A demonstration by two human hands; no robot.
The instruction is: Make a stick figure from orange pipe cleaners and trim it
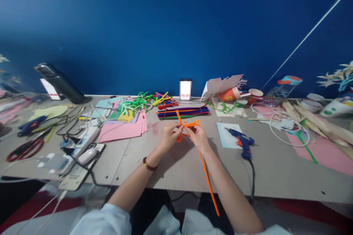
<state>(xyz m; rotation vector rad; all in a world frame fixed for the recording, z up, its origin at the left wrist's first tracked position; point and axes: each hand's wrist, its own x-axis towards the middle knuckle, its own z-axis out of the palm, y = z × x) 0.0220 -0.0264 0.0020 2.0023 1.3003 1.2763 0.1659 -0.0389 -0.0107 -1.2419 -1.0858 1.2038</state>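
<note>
Head view: a grey table (171, 165) stands against a blue wall (165, 25).

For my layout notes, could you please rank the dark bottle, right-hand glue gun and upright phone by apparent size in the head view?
Largest: dark bottle
Middle: right-hand glue gun
Smallest: upright phone

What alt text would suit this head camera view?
Two bare hands, left and right, hold bent orange pipe cleaners over a cluttered grey table. A blue glue gun lies right; pink paper lies left.
</note>
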